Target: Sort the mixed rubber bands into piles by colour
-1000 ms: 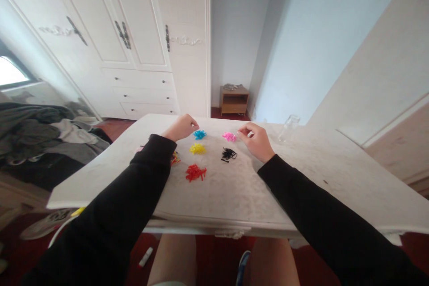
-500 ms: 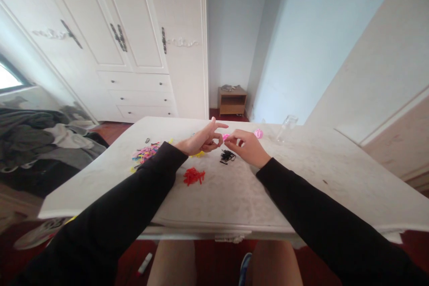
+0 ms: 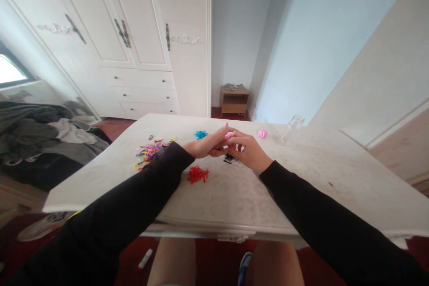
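My left hand is held out above the table, its fingers stretched toward the right and partly covered. Against them, the fingertips of my right hand are pinched together. A small dark bit shows between the hands, too small to make out. Under my right hand lies a pile of black rubber bands, partly hidden. A red pile of bands sits nearer me, and a blue pile is just beyond my left hand. Pink bands peek out behind the fingers.
A heap of mixed coloured bands lies on the white table, left of my left forearm. Toward the back right are a round pink item and a tilted clear glass bottle. Clothes are piled beyond the table's left side.
My hands have come together, with the right fingers now overlapping the left ones. The blue pile has come into sight; the yellow bands below my left hand are now hidden. The view shifted slightly.
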`<move>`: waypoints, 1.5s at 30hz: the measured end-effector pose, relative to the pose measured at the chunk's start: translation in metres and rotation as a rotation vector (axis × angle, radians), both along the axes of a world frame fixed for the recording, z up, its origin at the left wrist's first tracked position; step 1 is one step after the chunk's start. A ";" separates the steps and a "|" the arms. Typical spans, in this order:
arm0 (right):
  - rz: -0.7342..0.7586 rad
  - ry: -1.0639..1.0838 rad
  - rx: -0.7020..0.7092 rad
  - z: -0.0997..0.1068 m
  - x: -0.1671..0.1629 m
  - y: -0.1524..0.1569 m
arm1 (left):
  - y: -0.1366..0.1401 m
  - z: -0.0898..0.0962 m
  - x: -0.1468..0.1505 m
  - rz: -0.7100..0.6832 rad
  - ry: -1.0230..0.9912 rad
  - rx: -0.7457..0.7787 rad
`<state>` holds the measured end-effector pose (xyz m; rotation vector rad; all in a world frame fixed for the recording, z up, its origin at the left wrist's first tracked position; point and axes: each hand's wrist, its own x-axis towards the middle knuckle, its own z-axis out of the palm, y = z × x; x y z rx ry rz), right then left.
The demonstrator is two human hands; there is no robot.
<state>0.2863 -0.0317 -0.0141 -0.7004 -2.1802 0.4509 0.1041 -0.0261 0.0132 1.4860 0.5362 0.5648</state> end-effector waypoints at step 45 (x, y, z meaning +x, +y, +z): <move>-0.377 0.156 -0.037 0.008 0.011 0.007 | 0.031 -0.017 -0.013 0.486 0.197 0.808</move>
